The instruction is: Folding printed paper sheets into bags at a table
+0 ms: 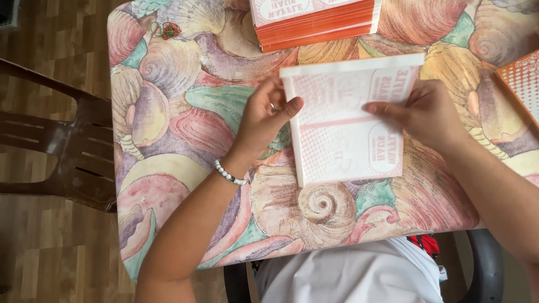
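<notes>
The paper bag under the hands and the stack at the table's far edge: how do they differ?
The paper bag is a single flat sheet, mostly white with pale pink print; the stack is many layers deep with orange edges. The bag lies mid-table, touched by the left hand and right hand; the stack sits untouched, partly cut off by the frame. Both show similar pink-and-white printed faces.

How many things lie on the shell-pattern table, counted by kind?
White and pink paper bag under the left hand and right hand: 1
Stack of orange-edged bags: 1
Orange dotted sheet at the table edge: 1
Bunch of rubber bands: 1
Total: 4
</notes>
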